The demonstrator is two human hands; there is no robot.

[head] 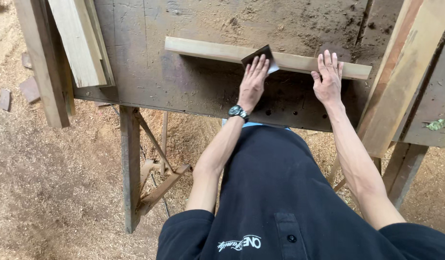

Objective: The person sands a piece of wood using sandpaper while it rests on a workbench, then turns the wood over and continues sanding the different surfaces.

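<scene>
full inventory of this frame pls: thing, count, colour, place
wooden strip: 1, pale, lying across the workbench top
sandpaper sheet: 1, dark, on the strip under the left fingers
workbench: 1, dark brown, dusty, centre of the view
planks at left: several, pale and brown, stacked at the bench's left end
plank at right: 1, reddish brown, lying slanted over the bench's right end
bench leg with braces: 1, brown, below the bench on the left
sawdust: covers the floor, tan
wood offcuts: about 3, brownish, on the floor far left
wristwatch: 1, dark, left wrist
left hand: flat on the sandpaper
right hand: flat on the strip near its right end
</scene>
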